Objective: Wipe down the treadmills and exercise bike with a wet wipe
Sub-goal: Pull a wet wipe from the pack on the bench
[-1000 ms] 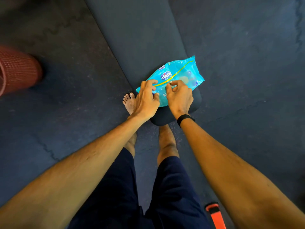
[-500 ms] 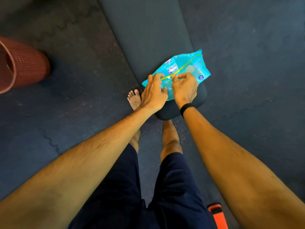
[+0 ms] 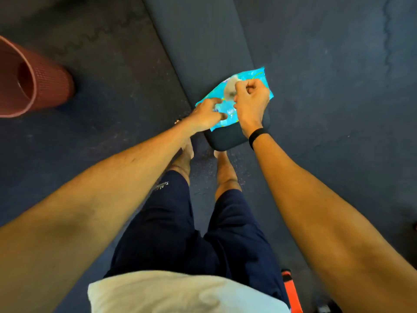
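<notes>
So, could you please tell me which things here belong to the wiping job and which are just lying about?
Job:
- turquoise plastic wet-wipe pack on the dark padded bench
- left hand pressing it
- right hand pulling its pale flap

Lying about:
- red mesh basket
- orange strap

wet wipe pack (image 3: 228, 107) | turquoise, flat | on dark padded bench end (image 3: 228, 137)
</notes>
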